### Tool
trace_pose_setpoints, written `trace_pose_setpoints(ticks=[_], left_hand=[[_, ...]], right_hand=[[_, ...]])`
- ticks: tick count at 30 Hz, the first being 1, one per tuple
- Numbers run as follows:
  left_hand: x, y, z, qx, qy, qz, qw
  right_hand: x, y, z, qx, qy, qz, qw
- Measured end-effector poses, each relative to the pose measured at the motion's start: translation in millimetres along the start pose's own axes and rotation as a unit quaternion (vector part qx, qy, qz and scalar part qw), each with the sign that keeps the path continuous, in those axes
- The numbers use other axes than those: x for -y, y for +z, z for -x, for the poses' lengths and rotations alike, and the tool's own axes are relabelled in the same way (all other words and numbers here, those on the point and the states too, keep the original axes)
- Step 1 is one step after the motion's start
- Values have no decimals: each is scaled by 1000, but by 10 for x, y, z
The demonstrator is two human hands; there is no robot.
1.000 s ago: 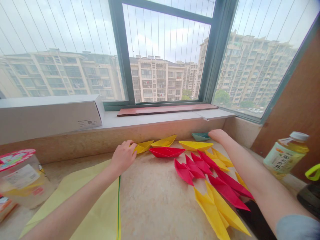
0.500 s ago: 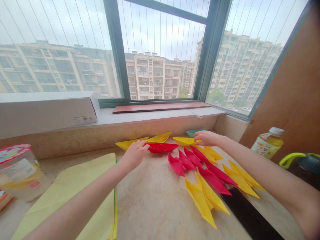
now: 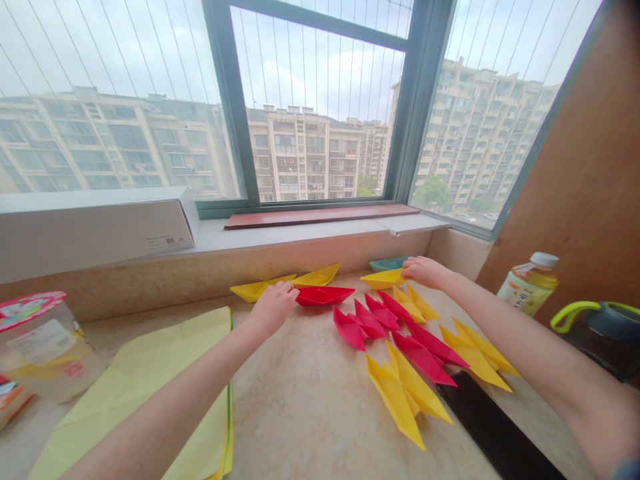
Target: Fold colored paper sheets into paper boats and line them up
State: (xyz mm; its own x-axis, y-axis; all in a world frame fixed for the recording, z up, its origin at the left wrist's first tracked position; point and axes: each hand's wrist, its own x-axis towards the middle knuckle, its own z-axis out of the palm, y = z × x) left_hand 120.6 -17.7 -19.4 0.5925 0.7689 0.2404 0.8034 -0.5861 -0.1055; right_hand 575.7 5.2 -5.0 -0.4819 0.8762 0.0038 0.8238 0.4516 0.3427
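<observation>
My left hand [image 3: 274, 307] is closed with its fingertips at the left end of a red paper boat [image 3: 325, 296], which sits on the counter; the pinch itself is partly hidden. Farther right, my right hand [image 3: 427, 272] pinches the right tip of a yellow paper boat [image 3: 384, 279]. Just behind that one lies a teal paper boat [image 3: 387, 265]. Two more yellow paper boats [image 3: 317, 275] stand end to end along the back wall. In front of my right hand are several folded red paper pieces [image 3: 425, 350] and yellow folded pieces [image 3: 403, 390].
Yellow paper sheets [image 3: 145, 373] lie beneath my left forearm. A plastic tub [image 3: 43, 347] stands far left. At right are a drink bottle [image 3: 530, 283], a dark cup with a green handle [image 3: 600, 327] and a flat black object [image 3: 495, 427]. A white box [image 3: 95, 227] rests on the sill.
My right hand has shifted right and slightly away, taking the yellow boat with it, nearer the teal boat's front. My left hand and the red boat stay nearly in place. The view tilts slightly.
</observation>
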Motion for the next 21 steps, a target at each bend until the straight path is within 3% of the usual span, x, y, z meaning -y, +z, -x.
trace_pose_setpoints(ticks=[6,12,17,21], left_hand=[[-88,29,-61,-8,10,-41,999],[-160,15,-91,-11,6,-53,999],[-152,-25,-66,-10,-4,-55,998],[-133,-23,-60,-6,-6,-56,998]], right_hand=[[-224,130,191,22,49,6,999],[-258,173,278,22,76,22,997],[-108,-122,162,-6,66,23,998],[380,-451,-338,-49,16,-11,999]])
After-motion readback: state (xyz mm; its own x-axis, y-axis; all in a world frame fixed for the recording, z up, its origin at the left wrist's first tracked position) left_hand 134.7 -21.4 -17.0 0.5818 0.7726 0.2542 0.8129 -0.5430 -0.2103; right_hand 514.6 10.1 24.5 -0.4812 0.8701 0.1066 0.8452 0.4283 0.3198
